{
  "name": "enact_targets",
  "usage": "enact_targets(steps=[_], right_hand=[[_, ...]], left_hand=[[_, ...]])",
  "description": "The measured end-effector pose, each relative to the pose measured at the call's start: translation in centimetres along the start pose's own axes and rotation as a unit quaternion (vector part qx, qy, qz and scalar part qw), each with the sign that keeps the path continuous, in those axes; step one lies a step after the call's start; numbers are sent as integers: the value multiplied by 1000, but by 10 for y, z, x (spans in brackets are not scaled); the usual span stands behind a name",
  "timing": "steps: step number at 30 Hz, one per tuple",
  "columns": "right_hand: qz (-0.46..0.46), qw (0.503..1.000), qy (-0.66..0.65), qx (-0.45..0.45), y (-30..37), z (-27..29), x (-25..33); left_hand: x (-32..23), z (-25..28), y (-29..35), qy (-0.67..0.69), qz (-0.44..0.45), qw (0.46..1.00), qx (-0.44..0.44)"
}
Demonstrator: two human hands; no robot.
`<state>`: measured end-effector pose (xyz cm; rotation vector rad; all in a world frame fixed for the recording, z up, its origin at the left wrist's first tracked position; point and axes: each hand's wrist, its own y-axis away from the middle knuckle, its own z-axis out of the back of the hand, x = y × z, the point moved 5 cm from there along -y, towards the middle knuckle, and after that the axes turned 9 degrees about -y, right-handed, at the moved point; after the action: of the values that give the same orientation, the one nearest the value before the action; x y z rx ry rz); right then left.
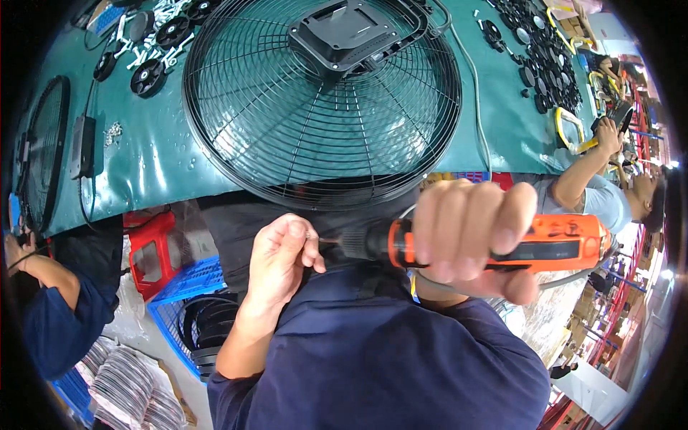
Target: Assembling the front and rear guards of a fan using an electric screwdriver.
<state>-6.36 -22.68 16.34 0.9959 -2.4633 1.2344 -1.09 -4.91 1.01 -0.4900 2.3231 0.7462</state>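
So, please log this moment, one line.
left hand: at bit tip; right hand: gripping orange electric screwdriver; fan grille: overhangs green tabletop edge

Assembly workshop; power screwdriver (555, 249), fan grille (315, 132), wheels (148, 77).

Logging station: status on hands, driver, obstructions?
Right hand grips orange driver. Left hand pinches small piece near bit. Black fan ahead; no obstruction seen there.

Red plastic stool (165, 244) near a blue crate (169, 324) of black, apparently ring-shaped parts (209, 324)
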Motion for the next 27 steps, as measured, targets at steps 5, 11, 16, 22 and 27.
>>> enact_targets(steps=[5, 11, 16, 22, 27], right_hand=[[-11, 999, 15, 42, 6, -2, -12], [-9, 999, 24, 39, 4, 3, -7], [-16, 999, 9, 29, 8, 10, -10], [-20, 999, -18, 28, 11, 16, -11], [-35, 999, -6, 31, 6, 16, -9]], left_hand=[[-6, -4, -2, 1, 9, 1000, 23], [-11, -6, -6, -5, -10, 999, 38], [-8, -4, -9, -19, -19, 998, 52], [-9, 1, -4, 7, -4, 999, 40], [-2, 2, 2, 48, 11, 998, 48]])
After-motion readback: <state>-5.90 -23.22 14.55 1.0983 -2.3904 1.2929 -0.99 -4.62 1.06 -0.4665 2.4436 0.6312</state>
